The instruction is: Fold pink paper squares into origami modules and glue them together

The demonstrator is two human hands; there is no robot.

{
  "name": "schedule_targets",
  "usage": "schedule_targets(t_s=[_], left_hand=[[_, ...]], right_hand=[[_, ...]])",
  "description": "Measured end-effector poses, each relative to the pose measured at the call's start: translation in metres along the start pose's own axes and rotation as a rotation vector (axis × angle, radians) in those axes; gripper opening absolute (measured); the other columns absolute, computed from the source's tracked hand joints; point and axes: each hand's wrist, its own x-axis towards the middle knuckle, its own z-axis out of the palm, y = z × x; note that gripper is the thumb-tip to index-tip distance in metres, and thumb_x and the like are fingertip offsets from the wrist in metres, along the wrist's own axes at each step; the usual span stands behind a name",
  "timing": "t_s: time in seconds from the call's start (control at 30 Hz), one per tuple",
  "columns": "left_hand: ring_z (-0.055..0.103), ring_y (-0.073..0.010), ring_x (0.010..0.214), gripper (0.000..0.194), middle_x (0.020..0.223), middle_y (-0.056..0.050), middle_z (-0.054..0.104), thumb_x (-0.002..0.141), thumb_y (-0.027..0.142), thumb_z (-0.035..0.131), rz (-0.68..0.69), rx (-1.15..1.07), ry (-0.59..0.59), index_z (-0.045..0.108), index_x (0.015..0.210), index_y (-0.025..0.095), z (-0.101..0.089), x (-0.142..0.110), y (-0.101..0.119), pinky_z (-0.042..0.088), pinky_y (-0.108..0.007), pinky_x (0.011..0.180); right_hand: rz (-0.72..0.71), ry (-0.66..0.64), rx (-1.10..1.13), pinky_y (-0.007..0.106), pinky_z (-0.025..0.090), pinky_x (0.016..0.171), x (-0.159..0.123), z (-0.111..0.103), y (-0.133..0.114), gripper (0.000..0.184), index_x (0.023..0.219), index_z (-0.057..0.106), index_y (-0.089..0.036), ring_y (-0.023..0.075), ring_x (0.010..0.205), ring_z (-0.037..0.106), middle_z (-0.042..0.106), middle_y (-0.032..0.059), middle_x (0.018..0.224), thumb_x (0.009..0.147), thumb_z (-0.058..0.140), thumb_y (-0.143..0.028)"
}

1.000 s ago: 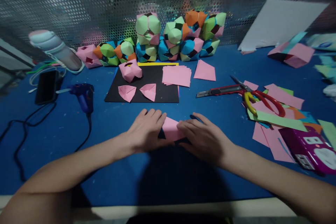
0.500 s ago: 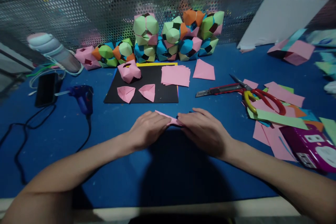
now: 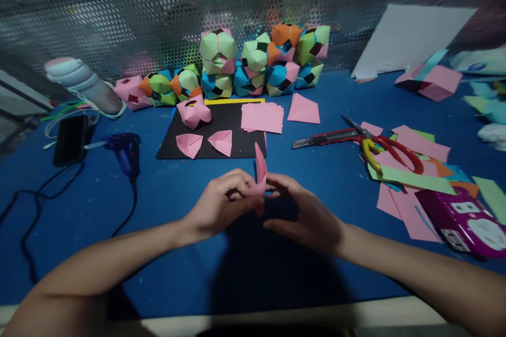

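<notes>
My left hand (image 3: pixel 228 197) pinches a folded piece of pink paper (image 3: pixel 260 171), which stands roughly upright above the table. Beside it on the right, my right hand (image 3: pixel 304 210) has its thumb and fingers spread apart, fingertips close to the paper's edge; whether they touch it I cannot tell. On a black sheet (image 3: pixel 237 148) beyond my hands lie two folded pink pieces (image 3: pixel 190 145) and a partly assembled pink paper shape (image 3: pixel 194 112). A stack of pink paper (image 3: pixel 262 117) overlaps the sheet's right side, with a single pink piece (image 3: pixel 303 108) to its right.
Colourful paper balls (image 3: pixel 218 51) line the back by a perforated metal panel (image 3: pixel 158 5). Left are a glue gun (image 3: pixel 124 150), phone (image 3: pixel 70 139) and bottle (image 3: pixel 85 87). To the right lie a box cutter (image 3: pixel 322 138), scissors (image 3: pixel 389 147), paper scraps (image 3: pixel 411 213) and a purple power strip (image 3: pixel 466 221).
The pink paper has gone from lying flat under both hands to being raised and upright in my left hand. My right hand has opened and its thumb has moved away.
</notes>
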Motion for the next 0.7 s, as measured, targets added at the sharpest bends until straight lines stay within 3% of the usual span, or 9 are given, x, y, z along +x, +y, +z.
schedule_targets(t_s=[0.1,0.2,0.33,0.43,0.53,0.63,0.7], left_hand=[[0.053,-0.0103,0.069,0.036,0.077,-0.003,0.056,0.078,0.037,0.061,0.015,-0.023,-0.109,0.041,0.056,0.016,0.003,-0.001,0.002,0.046,-0.023,0.059],[0.048,-0.0103,0.067,0.041,0.071,-0.002,0.051,0.078,0.040,0.061,0.024,0.023,-0.155,0.036,0.054,0.017,0.002,-0.001,0.003,0.043,-0.024,0.059],[0.048,-0.0102,0.069,0.037,0.076,-0.002,0.054,0.078,0.033,0.062,0.024,0.016,-0.179,0.039,0.055,0.016,-0.002,0.001,0.001,0.041,-0.023,0.060],[0.049,-0.0096,0.068,0.030,0.081,-0.002,0.056,0.076,0.028,0.063,-0.067,0.008,-0.187,0.044,0.057,0.015,-0.005,0.004,-0.002,0.038,-0.022,0.057],[0.050,-0.0088,0.062,0.022,0.076,0.000,0.057,0.076,0.029,0.062,-0.249,-0.004,-0.163,0.050,0.064,0.015,-0.007,0.006,-0.006,0.036,-0.021,0.054],[0.050,-0.0085,0.053,0.019,0.062,0.003,0.057,0.076,0.031,0.061,-0.417,-0.029,-0.090,0.048,0.073,0.017,-0.008,0.010,-0.009,0.034,-0.020,0.050],[0.051,-0.0089,0.051,0.018,0.057,0.004,0.057,0.075,0.029,0.061,-0.431,-0.046,-0.038,0.048,0.080,0.017,-0.008,0.013,-0.012,0.036,-0.020,0.050]], right_hand=[[-0.019,-0.027,-0.017,0.037,0.052,0.088,-0.003,0.002,-0.004,0.066,0.130,0.035,-0.019,0.0220,0.107,0.058,0.056,0.0149,0.121,0.074,0.068,-0.031],[-0.023,-0.001,-0.005,0.032,0.052,0.085,-0.003,0.002,-0.005,0.050,0.125,0.041,-0.019,0.0190,0.103,0.061,0.060,0.0119,0.118,0.080,0.061,-0.026],[0.073,0.031,-0.040,0.028,0.053,0.080,0.003,-0.005,-0.003,0.033,0.117,0.051,-0.016,0.0192,0.095,0.064,0.066,0.0100,0.109,0.086,0.051,-0.026],[0.186,0.089,-0.095,0.028,0.053,0.075,0.009,-0.012,0.001,0.030,0.112,0.054,-0.015,0.0194,0.090,0.065,0.067,0.0088,0.105,0.084,0.049,-0.025],[0.307,0.152,-0.132,0.029,0.052,0.075,0.014,-0.017,0.008,0.028,0.107,0.057,-0.018,0.0188,0.088,0.065,0.068,0.0059,0.102,0.079,0.054,-0.024],[0.320,0.167,-0.194,0.032,0.051,0.079,0.015,-0.017,0.018,0.030,0.107,0.058,-0.018,0.0199,0.090,0.064,0.068,0.0061,0.102,0.077,0.055,-0.023],[0.283,0.162,-0.253,0.033,0.051,0.078,0.014,-0.016,0.024,0.032,0.107,0.058,-0.018,0.0205,0.087,0.064,0.068,0.0071,0.102,0.076,0.055,-0.023]])
